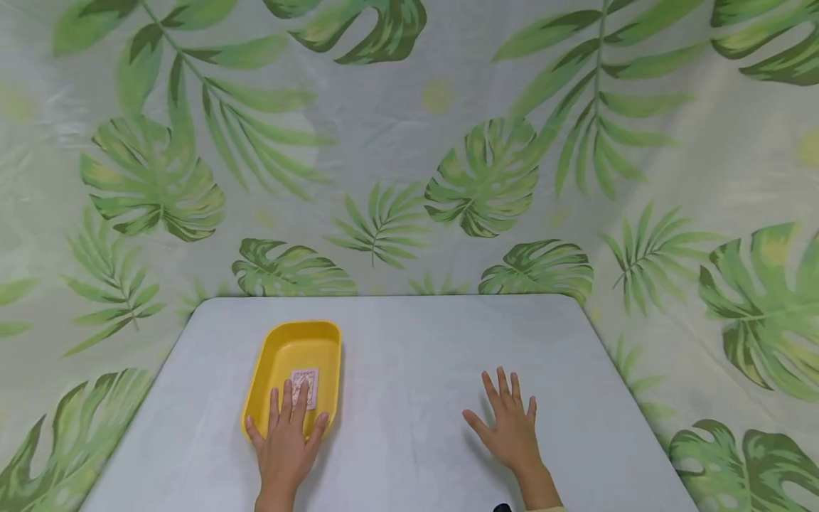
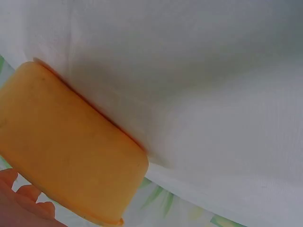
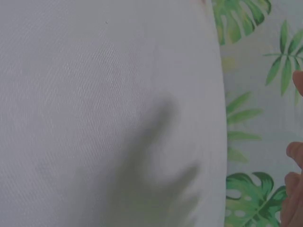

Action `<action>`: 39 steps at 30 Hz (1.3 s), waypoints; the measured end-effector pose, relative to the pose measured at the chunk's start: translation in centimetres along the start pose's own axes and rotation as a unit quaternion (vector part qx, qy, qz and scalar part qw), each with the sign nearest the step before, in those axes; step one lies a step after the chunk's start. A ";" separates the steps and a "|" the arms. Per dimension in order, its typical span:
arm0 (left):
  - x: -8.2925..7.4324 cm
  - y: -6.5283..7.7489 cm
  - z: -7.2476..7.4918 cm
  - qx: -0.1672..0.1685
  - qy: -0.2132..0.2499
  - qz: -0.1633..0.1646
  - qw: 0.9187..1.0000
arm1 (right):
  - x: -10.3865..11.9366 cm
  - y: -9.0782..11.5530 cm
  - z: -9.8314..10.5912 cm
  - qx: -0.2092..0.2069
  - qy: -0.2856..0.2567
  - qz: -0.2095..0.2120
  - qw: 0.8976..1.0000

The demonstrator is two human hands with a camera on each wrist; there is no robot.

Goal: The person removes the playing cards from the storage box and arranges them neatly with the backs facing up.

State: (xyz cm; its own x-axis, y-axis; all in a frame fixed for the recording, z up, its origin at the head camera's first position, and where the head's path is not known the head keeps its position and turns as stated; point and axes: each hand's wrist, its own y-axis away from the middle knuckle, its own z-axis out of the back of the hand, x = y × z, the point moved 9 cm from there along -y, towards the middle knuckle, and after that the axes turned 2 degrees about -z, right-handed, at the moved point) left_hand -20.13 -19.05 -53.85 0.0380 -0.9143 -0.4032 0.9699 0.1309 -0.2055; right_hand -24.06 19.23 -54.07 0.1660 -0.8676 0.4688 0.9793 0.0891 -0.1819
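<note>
A yellow rectangular tray (image 1: 326,355) with rounded corners stands on the left half of the table. On its floor lies a pink-and-white patterned card, likely a playing card (image 1: 311,375), face not shown. My left hand (image 1: 284,448) is spread over the tray's near end, its fingertips overlapping the card's lower edge in the head view. From the left wrist, the tray's outer side (image 2: 71,146) shows with the fingers (image 2: 31,194) beyond its rim. My right hand (image 1: 508,430) hovers over the right part of the table, fingers spread and holding nothing; its shadow falls on the cloth.
A white-covered table (image 1: 409,398) with rounded far corners fills the lower view. Behind and around it hangs a pale curtain (image 1: 384,142) printed with green leaves. A small black object (image 1: 502,508) shows at the bottom edge by the right wrist.
</note>
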 end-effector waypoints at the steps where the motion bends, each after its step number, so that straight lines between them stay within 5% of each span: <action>1: 0.1 0.1 0.1 0.000 0.002 0.000 1.000 | 0.1 0.0 -0.1 0.000 0.001 0.000 1.000; 11: 1.1 0.5 0.9 -0.028 0.015 0.000 1.000 | 1.2 -0.2 0.6 -0.067 -0.036 0.005 0.997; 19: 3.0 1.0 3.7 -0.160 0.059 -0.005 0.985 | 3.3 -0.7 0.8 -0.116 -0.092 0.047 0.988; 23: 5.1 1.4 4.9 -0.202 0.066 0.054 0.976 | 5.4 -1.5 0.2 -0.104 -0.102 0.067 0.987; 30: 8.7 2.2 4.6 -0.147 0.075 0.178 0.970 | 10.0 -2.8 -1.4 -0.055 -0.114 0.094 0.988; 35: 9.0 1.7 3.5 -0.092 0.080 0.186 0.975 | 13.4 -3.4 -2.3 -0.046 -0.104 0.136 0.984; 39: 8.9 1.5 3.4 -0.093 0.071 0.164 0.979 | 16.4 -3.9 -2.6 -0.038 -0.094 0.180 0.978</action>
State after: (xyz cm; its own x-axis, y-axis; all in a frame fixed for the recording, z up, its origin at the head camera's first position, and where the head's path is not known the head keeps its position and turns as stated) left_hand -17.55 -28.30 -54.73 0.2942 -0.7498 -0.5926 0.8500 0.4888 -0.1965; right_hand -25.49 3.39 -47.97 0.5237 -0.6806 0.5124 0.8434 0.3294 -0.4244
